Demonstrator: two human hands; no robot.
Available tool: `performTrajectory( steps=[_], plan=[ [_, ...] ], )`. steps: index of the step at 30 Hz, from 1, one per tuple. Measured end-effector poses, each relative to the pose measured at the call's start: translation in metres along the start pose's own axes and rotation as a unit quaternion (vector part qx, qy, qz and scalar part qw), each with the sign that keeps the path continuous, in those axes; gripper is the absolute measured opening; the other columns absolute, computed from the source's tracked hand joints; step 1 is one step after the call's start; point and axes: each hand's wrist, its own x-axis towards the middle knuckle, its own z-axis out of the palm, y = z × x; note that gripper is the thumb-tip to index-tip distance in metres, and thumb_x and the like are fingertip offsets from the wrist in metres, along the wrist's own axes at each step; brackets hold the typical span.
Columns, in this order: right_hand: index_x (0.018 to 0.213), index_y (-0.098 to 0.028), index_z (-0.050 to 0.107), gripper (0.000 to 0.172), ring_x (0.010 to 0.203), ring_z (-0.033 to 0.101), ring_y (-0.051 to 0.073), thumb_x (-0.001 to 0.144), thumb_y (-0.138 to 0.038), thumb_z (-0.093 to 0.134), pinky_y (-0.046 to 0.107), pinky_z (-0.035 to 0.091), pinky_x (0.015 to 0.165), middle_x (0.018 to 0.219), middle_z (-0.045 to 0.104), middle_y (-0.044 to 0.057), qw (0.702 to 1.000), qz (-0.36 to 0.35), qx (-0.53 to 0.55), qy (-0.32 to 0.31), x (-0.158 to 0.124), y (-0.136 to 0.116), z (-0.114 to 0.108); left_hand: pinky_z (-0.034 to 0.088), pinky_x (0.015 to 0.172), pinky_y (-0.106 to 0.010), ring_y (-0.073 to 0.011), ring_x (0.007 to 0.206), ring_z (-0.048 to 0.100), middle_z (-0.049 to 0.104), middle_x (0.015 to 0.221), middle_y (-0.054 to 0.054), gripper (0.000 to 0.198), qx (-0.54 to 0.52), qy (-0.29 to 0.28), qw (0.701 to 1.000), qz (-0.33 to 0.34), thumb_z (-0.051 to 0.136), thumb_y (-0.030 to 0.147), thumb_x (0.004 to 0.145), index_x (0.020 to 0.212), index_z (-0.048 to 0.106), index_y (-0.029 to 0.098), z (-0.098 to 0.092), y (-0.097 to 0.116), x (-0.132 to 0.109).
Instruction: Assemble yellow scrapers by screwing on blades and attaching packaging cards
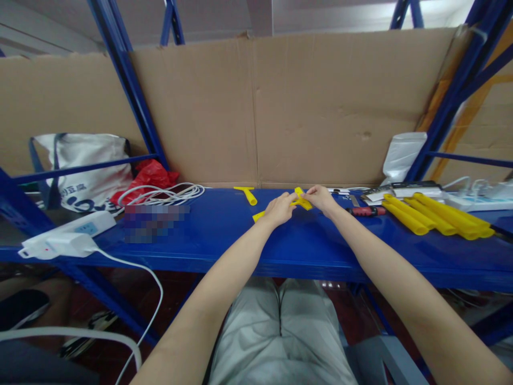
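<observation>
Both hands are at a yellow T-shaped plastic piece [303, 203] just above the blue shelf top. My left hand [280, 209] is closed round its stem, whose end sticks out to the left below the palm. At the crosspiece, my right hand [321, 199] has its fingertips pinched together, touching the yellow plastic. Whether those fingers also hold some small part is hidden. A second yellow T-shaped piece [250, 197] lies on the shelf beyond my left hand. To the right of my right hand lies a red-and-black tool [366, 212].
Several yellow tubes [433, 216] lie at the right, in front of flat packets [401, 191]. White cables [176, 195], a red plastic bag [154, 176], a cloth bag [88, 171] and a power strip [68, 235] occupy the left. Cardboard [312, 107] closes off the back.
</observation>
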Motion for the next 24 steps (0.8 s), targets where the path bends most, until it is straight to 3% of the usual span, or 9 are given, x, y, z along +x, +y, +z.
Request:
performTrajectory(
  steps=[3, 8, 13, 18, 21, 24],
  plan=[
    [0.08, -0.013, 0.058, 0.016, 0.05, 0.045, 0.007, 0.071, -0.022, 0.067, 0.017, 0.035, 0.046, 0.058, 0.053, -0.003, 1.0, 0.02, 0.008, 0.002, 0.0, 0.001, 0.001, 0.044, 0.091, -0.03, -0.0188, 0.106, 0.057, 0.056, 0.117, -0.006, 0.027, 0.006, 0.003, 1.0, -0.003, 0.046, 0.023, 0.09, 0.116, 0.055, 0.025, -0.001, 0.001, 0.0],
    [0.069, -0.014, 0.059, 0.02, 0.043, 0.036, 0.006, 0.083, -0.028, 0.054, 0.018, 0.027, 0.041, 0.048, 0.046, -0.004, 0.994, 0.034, 0.028, -0.101, -0.003, 0.0, -0.002, 0.043, 0.092, -0.03, -0.0185, 0.107, 0.056, 0.055, 0.116, -0.005, 0.028, 0.007, 0.011, 1.0, -0.008, 0.046, 0.023, 0.09, 0.117, 0.054, 0.026, 0.0, 0.0, 0.001],
    [0.063, -0.015, 0.055, 0.021, 0.043, 0.037, 0.006, 0.081, -0.026, 0.057, 0.018, 0.025, 0.041, 0.05, 0.049, -0.003, 0.991, 0.051, 0.063, -0.102, -0.002, 0.002, -0.001, 0.043, 0.092, -0.03, -0.0185, 0.109, 0.055, 0.055, 0.119, -0.005, 0.034, 0.001, 0.01, 1.0, -0.006, 0.045, 0.023, 0.09, 0.125, 0.048, 0.026, 0.0, 0.0, -0.001],
    [0.063, -0.015, 0.056, 0.023, 0.043, 0.038, 0.006, 0.083, -0.027, 0.055, 0.019, 0.027, 0.041, 0.049, 0.049, -0.002, 0.992, 0.051, 0.018, -0.113, -0.002, 0.001, -0.003, 0.043, 0.092, -0.028, -0.0186, 0.109, 0.056, 0.056, 0.118, -0.004, 0.04, -0.003, 0.011, 1.0, 0.001, 0.045, 0.022, 0.09, 0.129, 0.047, 0.027, 0.001, 0.0, -0.001],
    [0.077, -0.012, 0.066, 0.022, 0.051, 0.048, 0.009, 0.085, -0.025, 0.05, 0.02, 0.035, 0.046, 0.065, 0.062, 0.004, 0.992, 0.013, -0.076, -0.103, 0.01, 0.004, -0.014, 0.043, 0.092, -0.029, -0.019, 0.108, 0.056, 0.056, 0.118, -0.005, 0.035, 0.0, 0.01, 1.0, 0.003, 0.046, 0.023, 0.089, 0.124, 0.052, 0.026, 0.003, -0.001, 0.001],
    [0.102, -0.013, 0.069, 0.027, 0.083, 0.062, 0.015, 0.083, -0.018, 0.05, 0.021, 0.045, 0.069, 0.097, 0.069, 0.009, 0.977, -0.034, -0.206, -0.037, 0.035, 0.019, -0.039, 0.044, 0.093, -0.029, -0.019, 0.109, 0.056, 0.056, 0.12, -0.005, 0.034, -0.002, 0.006, 1.0, 0.004, 0.046, 0.023, 0.089, 0.123, 0.053, 0.025, 0.005, 0.0, 0.001]
  ],
)
